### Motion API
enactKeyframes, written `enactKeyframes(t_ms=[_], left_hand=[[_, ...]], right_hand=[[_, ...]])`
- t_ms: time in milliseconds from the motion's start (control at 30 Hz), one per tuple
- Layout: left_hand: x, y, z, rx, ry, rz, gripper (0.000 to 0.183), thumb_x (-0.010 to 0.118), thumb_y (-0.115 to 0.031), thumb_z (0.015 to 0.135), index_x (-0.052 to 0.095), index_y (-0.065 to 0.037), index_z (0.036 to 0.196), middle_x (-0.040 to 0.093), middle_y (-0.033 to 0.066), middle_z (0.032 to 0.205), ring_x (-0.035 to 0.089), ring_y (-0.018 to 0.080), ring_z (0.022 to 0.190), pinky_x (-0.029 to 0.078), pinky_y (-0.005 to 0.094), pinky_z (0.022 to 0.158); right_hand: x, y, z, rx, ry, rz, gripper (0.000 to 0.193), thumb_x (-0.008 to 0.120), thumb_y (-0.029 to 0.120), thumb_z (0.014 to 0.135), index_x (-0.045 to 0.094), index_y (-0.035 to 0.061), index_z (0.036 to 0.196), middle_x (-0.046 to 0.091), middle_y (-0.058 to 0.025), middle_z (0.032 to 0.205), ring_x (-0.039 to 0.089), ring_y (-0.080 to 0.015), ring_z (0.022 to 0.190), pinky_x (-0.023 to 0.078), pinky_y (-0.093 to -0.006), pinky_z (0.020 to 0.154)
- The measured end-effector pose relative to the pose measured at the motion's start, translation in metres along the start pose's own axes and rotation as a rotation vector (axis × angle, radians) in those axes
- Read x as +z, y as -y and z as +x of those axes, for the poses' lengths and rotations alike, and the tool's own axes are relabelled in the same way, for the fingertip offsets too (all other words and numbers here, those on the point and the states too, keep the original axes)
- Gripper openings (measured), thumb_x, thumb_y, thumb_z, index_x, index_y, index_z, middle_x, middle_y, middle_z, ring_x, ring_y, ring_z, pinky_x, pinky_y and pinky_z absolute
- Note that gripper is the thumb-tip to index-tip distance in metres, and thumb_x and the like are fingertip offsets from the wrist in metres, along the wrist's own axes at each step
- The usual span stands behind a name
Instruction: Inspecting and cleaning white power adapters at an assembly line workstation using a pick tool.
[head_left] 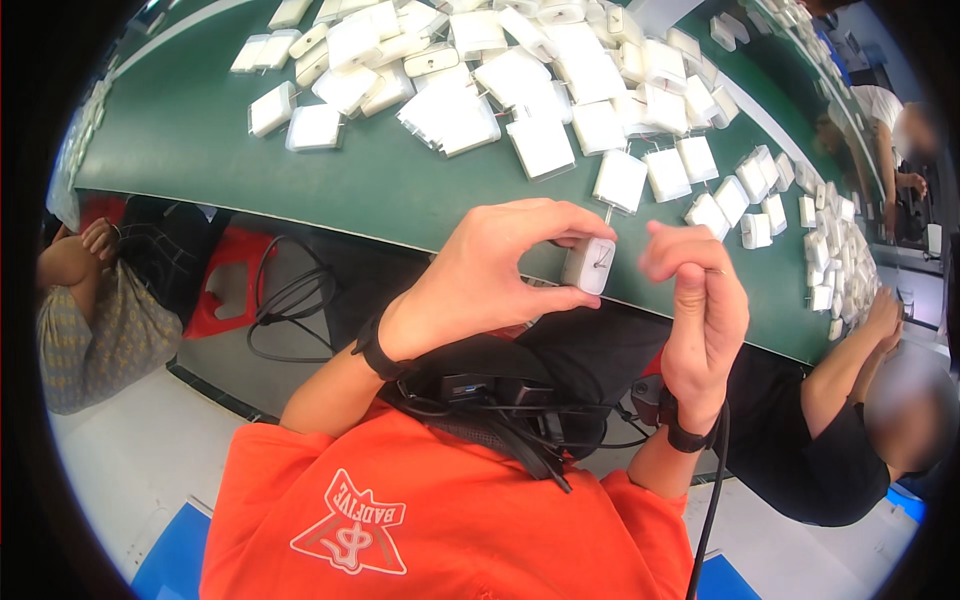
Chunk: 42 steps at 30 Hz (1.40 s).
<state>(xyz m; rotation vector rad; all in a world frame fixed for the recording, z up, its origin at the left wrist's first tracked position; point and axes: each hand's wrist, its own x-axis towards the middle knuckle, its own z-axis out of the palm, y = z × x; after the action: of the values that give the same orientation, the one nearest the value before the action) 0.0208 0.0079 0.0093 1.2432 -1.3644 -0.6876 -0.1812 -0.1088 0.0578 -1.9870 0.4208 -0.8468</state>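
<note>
My left hand pinches a small white power adapter housing between thumb and fingers, at the near edge of the green table. Thin dark wires show at the end of the housing that faces my right hand. Just to the right, apart from it, my right hand is raised with its fingers curled and the thumb pressed against them. A tiny thin tip shows by those fingers, too small to name. Beyond my hands lie many similar white adapters, heaped loosely, some with metal prongs showing.
The green table curves across the view. More adapters pile at the right, near a co-worker's hands. Another seated person's hand is at left, near a red stool. Black cables hang below the table edge.
</note>
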Motion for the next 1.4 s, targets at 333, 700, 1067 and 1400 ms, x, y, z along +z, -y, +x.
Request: enactKeyframes(t_ms=[333, 700, 1067, 1400], left_hand=[[-0.001, 0.003, -0.003, -0.030, 0.018, -0.035, 0.060, 0.097, -0.005, 0.079, 0.072, 0.000, 0.133, 0.079, 0.0109, 0.128, 0.080, 0.0258, 0.117, 0.064, 0.0357, 0.102], [-0.001, -0.002, -0.002, -0.027, 0.000, -0.039, 0.061, 0.099, -0.007, 0.078, 0.069, -0.001, 0.130, 0.080, 0.0098, 0.129, 0.080, 0.0256, 0.117, 0.063, 0.0352, 0.103], [-0.001, -0.001, 0.000, -0.016, 0.018, -0.100, 0.055, 0.098, -0.005, 0.080, 0.071, 0.000, 0.128, 0.081, 0.0116, 0.125, 0.080, 0.0262, 0.118, 0.064, 0.0369, 0.104], [0.000, 0.002, -0.001, 0.002, 0.019, -0.063, 0.057, 0.100, -0.008, 0.078, 0.070, 0.001, 0.126, 0.081, 0.0111, 0.123, 0.081, 0.0263, 0.116, 0.064, 0.0354, 0.102]], right_hand=[[0.016, 0.022, 0.015, 0.168, 0.102, -0.316, 0.012, 0.083, 0.000, 0.090, 0.074, 0.0019, 0.098, 0.067, -0.0029, 0.082, 0.048, -0.0121, 0.065, 0.037, -0.0281, 0.059], [0.011, 0.007, 0.016, 0.450, 0.060, -0.111, 0.011, 0.085, 0.008, 0.095, 0.079, 0.0053, 0.104, 0.039, 0.0107, 0.071, 0.031, -0.0018, 0.069, 0.023, -0.0251, 0.062], [0.001, 0.010, 0.014, 0.078, -0.080, -0.124, 0.019, 0.066, 0.014, 0.113, 0.077, -0.0015, 0.109, 0.063, -0.0031, 0.091, 0.052, -0.0126, 0.079, 0.042, -0.0272, 0.075], [0.006, 0.007, 0.008, 0.087, -0.030, -0.103, 0.012, 0.065, 0.002, 0.110, 0.075, -0.0044, 0.109, 0.077, -0.0120, 0.098, 0.072, -0.0184, 0.082, 0.056, -0.0310, 0.077]])
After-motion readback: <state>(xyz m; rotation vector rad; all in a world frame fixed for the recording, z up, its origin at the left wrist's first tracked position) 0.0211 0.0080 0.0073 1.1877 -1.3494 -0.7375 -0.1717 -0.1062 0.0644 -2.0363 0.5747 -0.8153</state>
